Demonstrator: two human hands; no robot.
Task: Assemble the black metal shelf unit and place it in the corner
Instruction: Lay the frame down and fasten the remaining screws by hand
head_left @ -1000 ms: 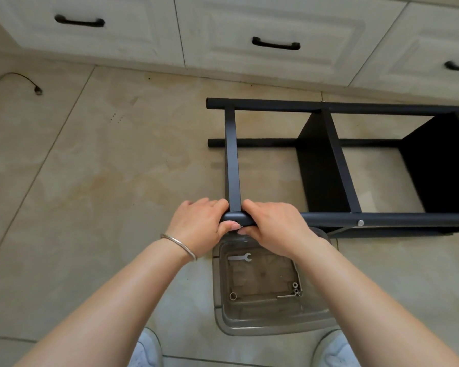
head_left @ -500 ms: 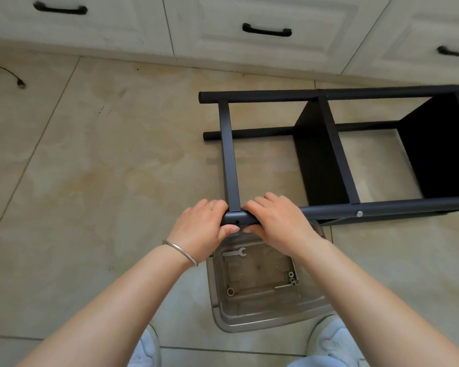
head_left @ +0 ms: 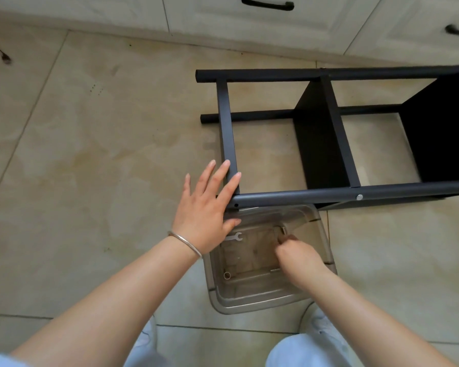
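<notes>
While the shelf (head_left: 329, 144) lies on its side on the floor at 1 o'clock, the left hand (head_left: 207, 210), fingers spread flat, rests against the near tube end. At 5 o'clock the right hand (head_left: 300, 258) reaches into the clear bin (head_left: 321, 223), fingers curled; whether they pinch anything cannot be told. The frame is judged rigid, smooth and moderately heavy: grip the round tubes, not the thin panels. No writing is legible.

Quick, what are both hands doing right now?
Left hand: open, fingers straight, at the shelf frame.
Right hand: in the clear bin, pinching something small.
</notes>
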